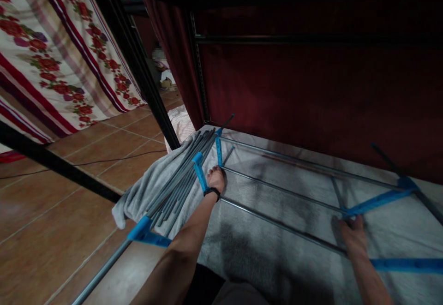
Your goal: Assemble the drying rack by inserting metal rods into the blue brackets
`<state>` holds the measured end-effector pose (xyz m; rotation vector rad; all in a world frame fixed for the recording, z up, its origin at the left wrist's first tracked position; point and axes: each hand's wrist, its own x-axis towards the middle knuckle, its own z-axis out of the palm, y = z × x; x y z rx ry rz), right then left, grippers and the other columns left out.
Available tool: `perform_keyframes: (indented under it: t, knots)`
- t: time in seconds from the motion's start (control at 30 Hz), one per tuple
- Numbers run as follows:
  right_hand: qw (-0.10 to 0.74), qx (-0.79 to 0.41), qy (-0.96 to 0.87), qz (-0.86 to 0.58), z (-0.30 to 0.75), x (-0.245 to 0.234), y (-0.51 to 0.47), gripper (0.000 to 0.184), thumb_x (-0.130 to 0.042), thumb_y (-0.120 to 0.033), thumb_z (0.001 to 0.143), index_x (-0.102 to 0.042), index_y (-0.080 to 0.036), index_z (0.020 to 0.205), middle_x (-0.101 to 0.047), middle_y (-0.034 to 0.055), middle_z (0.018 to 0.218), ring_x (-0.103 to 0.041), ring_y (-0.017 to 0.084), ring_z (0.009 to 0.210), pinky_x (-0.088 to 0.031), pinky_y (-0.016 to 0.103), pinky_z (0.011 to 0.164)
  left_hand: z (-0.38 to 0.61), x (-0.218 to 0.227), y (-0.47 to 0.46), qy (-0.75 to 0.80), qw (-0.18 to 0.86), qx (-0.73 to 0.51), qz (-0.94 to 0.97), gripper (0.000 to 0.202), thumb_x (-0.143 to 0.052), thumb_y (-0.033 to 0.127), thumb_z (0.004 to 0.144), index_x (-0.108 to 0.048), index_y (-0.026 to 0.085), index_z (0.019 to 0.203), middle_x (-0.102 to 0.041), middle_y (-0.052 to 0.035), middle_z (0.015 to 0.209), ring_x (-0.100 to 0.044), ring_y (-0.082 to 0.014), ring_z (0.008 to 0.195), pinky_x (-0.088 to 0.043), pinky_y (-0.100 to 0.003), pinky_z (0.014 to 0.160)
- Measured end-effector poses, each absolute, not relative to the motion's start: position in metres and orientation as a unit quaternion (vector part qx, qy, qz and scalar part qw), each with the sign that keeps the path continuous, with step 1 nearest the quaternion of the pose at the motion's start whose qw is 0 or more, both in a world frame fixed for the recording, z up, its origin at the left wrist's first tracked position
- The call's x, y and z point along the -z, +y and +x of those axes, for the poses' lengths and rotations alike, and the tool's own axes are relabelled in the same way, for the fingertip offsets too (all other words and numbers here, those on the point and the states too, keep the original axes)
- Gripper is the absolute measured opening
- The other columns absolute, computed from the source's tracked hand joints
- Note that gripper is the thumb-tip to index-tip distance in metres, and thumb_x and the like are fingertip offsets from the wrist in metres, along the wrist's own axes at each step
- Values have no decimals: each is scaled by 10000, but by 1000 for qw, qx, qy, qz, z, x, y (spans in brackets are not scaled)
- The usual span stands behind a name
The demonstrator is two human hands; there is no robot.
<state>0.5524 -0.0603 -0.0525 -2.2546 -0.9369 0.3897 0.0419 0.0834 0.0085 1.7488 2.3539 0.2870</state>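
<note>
A frame of thin grey metal rods [284, 186] joined by blue plastic connectors lies across the grey blanket. My left hand [216, 179], with a dark band at the wrist, has its fingers closed at the lower end of the left blue connector [218, 150], where the middle rod meets it. On the other side my right hand [353, 235] is closed around the near end of the right blue connector [382, 200]. Another blue connector [200, 172] stands beside my left wrist. A further one [143, 231] joins a rod at the lower left.
Several loose grey rods [178, 189] lie in a bundle on the blanket [263, 245] at the left. Black metal posts [148, 83] and a dark red curtain [311, 102] enclose the bed. Beyond are a tiled floor [76, 199] with a cable and a floral curtain [65, 60].
</note>
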Motion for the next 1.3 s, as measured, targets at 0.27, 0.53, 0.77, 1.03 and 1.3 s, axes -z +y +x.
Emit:
perform_keyframes:
  t: [0.27, 0.53, 0.77, 1.03, 1.3]
  knots:
    - [371, -56, -436, -818, 491, 49, -93, 837, -453, -549, 831, -413, -109, 1542, -496, 259, 1500, -423, 466, 1472, -373, 609, 1215, 60, -10, 40, 767, 52, -177, 614, 574, -430, 107, 958, -496, 110, 1528, -580, -215, 1405, -554, -337, 1321, -449, -463, 1128]
    - [408, -41, -625, -664, 384, 108, -170, 434, -404, -451, 999, -637, -240, 1299, -631, 146, 1337, -588, 339, 1251, -472, 568, 1080, 81, 0, -19, 606, 140, -409, 668, 389, -434, 150, 1002, -671, 202, 1305, -675, -104, 1163, -655, -234, 1114, -541, -425, 1038]
    - [438, -77, -615, -651, 384, 120, -171, 401, -412, -417, 1005, -686, -215, 1218, -666, 134, 1253, -634, 311, 1160, -521, 516, 1015, 83, -45, -28, 570, 144, -509, 628, 312, -472, 143, 997, -725, 192, 1174, -715, -89, 1072, -692, -204, 1017, -567, -350, 920]
    - [420, -65, -638, -643, 382, 114, -167, 385, -403, -408, 1005, -703, -219, 1156, -705, 130, 1161, -648, 299, 1097, -520, 519, 1012, 128, -213, 64, 449, -14, -652, 611, 262, -486, 162, 1009, -713, 200, 1135, -722, -79, 1097, -672, -206, 1068, -528, -345, 982]
    - [420, -62, -654, -626, 383, 116, -167, 370, -408, -291, 987, -683, -197, 1216, -702, 142, 1204, -660, 292, 1118, -542, 500, 985, 59, -310, 158, 575, 4, -374, 728, 282, -516, 127, 949, -766, 137, 1079, -769, -119, 1097, -679, -235, 1073, -503, -328, 971]
